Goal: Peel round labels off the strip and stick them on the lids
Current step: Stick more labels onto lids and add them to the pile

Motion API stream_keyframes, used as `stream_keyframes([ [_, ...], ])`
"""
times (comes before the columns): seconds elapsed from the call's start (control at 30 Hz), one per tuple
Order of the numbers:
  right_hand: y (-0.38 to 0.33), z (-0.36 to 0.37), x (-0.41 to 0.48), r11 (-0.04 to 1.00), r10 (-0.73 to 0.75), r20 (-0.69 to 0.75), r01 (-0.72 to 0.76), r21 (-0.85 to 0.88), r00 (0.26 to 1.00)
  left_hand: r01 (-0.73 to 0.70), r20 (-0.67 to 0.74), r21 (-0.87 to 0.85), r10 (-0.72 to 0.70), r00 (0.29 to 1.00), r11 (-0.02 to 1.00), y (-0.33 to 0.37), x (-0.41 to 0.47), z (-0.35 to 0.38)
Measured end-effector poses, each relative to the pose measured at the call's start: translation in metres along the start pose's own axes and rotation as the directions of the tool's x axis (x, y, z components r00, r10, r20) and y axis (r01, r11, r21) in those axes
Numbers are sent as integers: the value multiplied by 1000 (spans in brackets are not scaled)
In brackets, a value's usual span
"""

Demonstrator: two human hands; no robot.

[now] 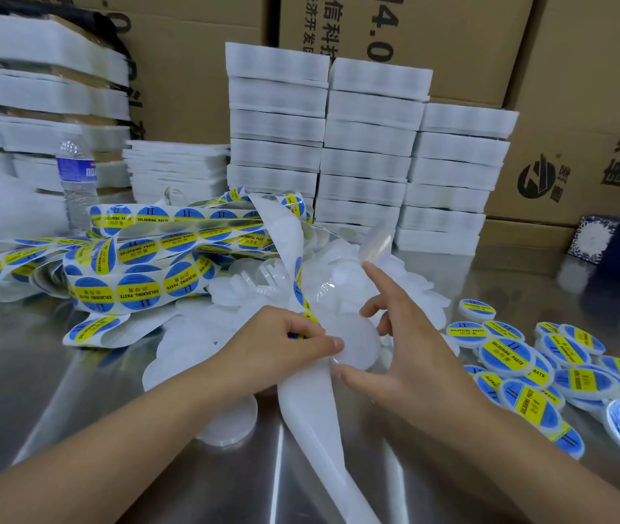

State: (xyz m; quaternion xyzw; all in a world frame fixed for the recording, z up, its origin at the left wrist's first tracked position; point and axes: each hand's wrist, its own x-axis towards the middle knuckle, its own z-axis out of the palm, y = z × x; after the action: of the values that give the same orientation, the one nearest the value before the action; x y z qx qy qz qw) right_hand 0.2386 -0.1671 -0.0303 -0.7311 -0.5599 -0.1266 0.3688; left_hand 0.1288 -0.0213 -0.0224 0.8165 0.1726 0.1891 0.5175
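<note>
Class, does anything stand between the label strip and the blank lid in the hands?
Nothing visible does: the left hand pinches the strip right beside the lid the right hand holds.

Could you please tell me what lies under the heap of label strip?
Beneath the right end of the label strip, bare white lids peek out on the steel table; any others are hidden.
</note>
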Motion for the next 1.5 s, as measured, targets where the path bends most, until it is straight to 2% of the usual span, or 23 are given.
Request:
stream_keyframes([
  [0.17, -5, -4, 0, 994, -82, -15, 81, -75, 996, 67, 0, -82, -67, 998, 994, 4, -1, 0],
  [0.23, -8, -8, 1, 990, -111, -64, 105, -89, 992, 93, -12, -129, -96, 995, 987, 4, 0, 0],
  [0.37, -14, -13, 2, 993, -62, -237, 84, 80, 970, 80, -20, -167, -84, 996, 983, 2, 0, 0],
  [0.53, -17, -15, 1, 966, 35, -287, 41, 256, 957, 85, -2, -210, -87, 996, 974, 2, 2, -1],
  [0.6, -18, -16, 2, 930, 93, -253, 7, 368, 963, 90, -2, -221, -93, 996, 971, 2, 2, -2],
  [0.7, -16, -17, 7, 805, 275, -159, -136, 578, 948, 91, -3, -256, -95, 996, 962, 2, 2, -3],
  [0.8, -11, -14, 14, 623, 520, -22, -361, 694, 854, 90, -1, -289, -94, 996, 953, 2, 1, -3],
  [0.87, -10, -13, 17, 472, 620, 76, -448, 760, 781, 101, -2, -322, -107, 994, 941, 3, 1, -2],
  [1.07, -9, -18, 18, 154, 635, 300, -496, 854, 712, 109, -12, -346, -121, 993, 932, 3, 2, -2],
  [1.13, -8, -19, 19, 118, 634, 339, -520, 846, 695, 114, -13, -357, -128, 992, 927, 3, 2, -2],
  [1.5, -4, -14, 19, 130, 607, 405, -588, 798, 684, 84, -25, -325, -98, 995, 942, 2, 3, -2],
])
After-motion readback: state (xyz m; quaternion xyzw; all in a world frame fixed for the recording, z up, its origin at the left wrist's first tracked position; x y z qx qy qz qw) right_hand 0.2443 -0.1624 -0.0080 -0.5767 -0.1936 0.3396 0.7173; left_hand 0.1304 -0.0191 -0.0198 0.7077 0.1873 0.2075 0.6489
